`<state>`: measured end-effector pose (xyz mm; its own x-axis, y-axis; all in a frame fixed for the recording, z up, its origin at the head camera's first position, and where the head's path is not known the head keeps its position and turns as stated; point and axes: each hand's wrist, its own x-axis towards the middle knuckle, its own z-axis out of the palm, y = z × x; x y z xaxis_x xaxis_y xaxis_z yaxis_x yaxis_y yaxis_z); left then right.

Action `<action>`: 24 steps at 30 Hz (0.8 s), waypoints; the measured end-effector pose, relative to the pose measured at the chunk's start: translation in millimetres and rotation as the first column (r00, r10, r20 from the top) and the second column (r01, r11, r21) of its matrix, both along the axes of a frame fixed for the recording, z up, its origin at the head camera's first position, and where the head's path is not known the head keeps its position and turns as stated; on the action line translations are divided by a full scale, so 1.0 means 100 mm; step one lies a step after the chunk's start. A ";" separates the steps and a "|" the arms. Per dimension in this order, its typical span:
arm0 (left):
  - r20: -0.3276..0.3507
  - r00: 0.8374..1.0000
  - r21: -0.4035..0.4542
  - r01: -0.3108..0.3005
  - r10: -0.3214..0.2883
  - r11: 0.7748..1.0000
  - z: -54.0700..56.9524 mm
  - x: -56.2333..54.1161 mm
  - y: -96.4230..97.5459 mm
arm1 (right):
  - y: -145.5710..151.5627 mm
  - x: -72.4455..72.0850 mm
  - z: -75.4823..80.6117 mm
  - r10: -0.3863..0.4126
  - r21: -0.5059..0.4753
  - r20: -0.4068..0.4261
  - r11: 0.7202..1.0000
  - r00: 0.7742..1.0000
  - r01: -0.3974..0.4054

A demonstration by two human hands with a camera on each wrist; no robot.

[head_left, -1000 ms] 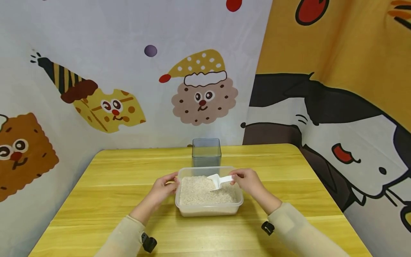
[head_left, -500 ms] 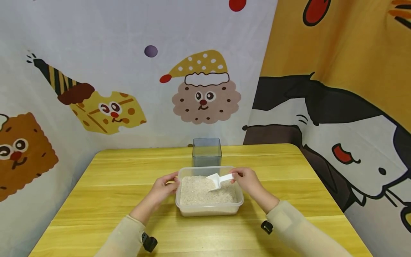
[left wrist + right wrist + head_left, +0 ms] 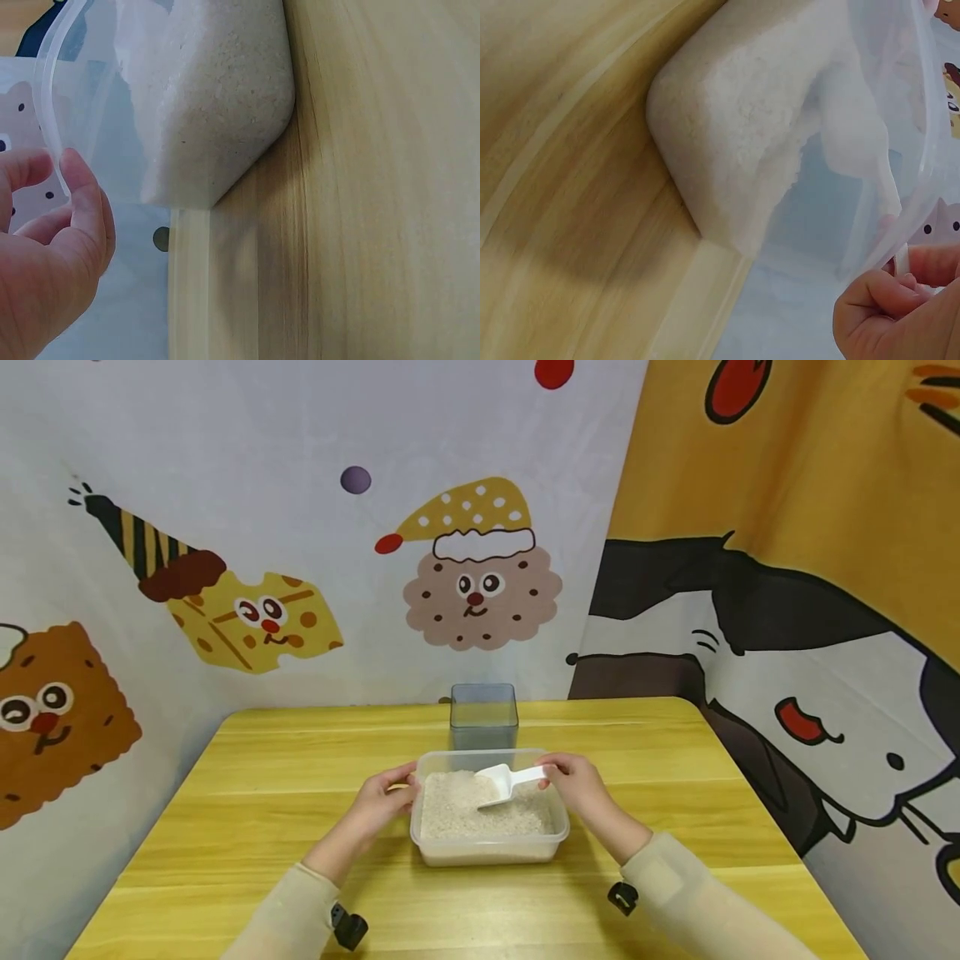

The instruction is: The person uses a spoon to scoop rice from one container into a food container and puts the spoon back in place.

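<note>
A clear plastic box (image 3: 489, 852) filled with pale rice (image 3: 450, 814) stands on the table. My left hand (image 3: 386, 799) pinches its left rim between thumb and fingers, as the left wrist view shows. In my right hand (image 3: 579, 783) is the handle of a white scoop (image 3: 498, 783), gripped over the box's right rim. The scoop's blade lies tilted in the rice, opening toward the left, with rice at its mouth. Through the cloudy wall in the right wrist view, the scoop (image 3: 855, 131) shows only dimly.
Behind the box stands a grey-blue see-through square container (image 3: 483, 714). The wooden table (image 3: 300, 777) ends at a cartoon-printed cloth (image 3: 300, 510) at the back. Each wrist carries a small black camera.
The scoop has slid a little to the left through the rice, and the rice before it is more heaped. My left hand keeps its place on the rim.
</note>
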<state>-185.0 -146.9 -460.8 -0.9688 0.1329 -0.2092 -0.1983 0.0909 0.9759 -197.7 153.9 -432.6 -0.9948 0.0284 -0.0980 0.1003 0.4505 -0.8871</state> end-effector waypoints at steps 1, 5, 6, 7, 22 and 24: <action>0.000 1.000 0.001 -0.002 0.002 1.000 0.00 0.00 0.00 | 0.00 0.00 0.00 -0.003 -0.008 0.006 1.000 1.000 0.003; 0.003 1.000 0.003 -0.009 0.009 1.000 -0.01 0.00 0.00 | 0.02 0.02 0.02 -0.019 -0.079 0.078 0.997 0.997 0.025; 0.002 1.000 0.002 -0.008 0.008 1.000 -0.01 0.00 0.00 | 0.02 0.02 0.03 -0.022 -0.100 0.104 0.994 0.994 0.033; 0.004 1.000 0.002 -0.010 0.010 1.000 -0.01 0.00 0.00 | 0.03 0.03 0.04 -0.025 -0.124 0.129 0.991 0.991 0.041; 0.006 1.000 0.000 -0.021 0.021 1.000 -0.01 0.00 0.01 | 0.15 0.00 0.13 -0.009 -0.266 0.217 0.962 0.976 0.068; 0.006 1.000 0.000 -0.026 0.026 1.000 -0.01 -0.01 0.01 | 0.17 -0.02 0.13 -0.008 -0.280 0.216 0.958 0.976 0.070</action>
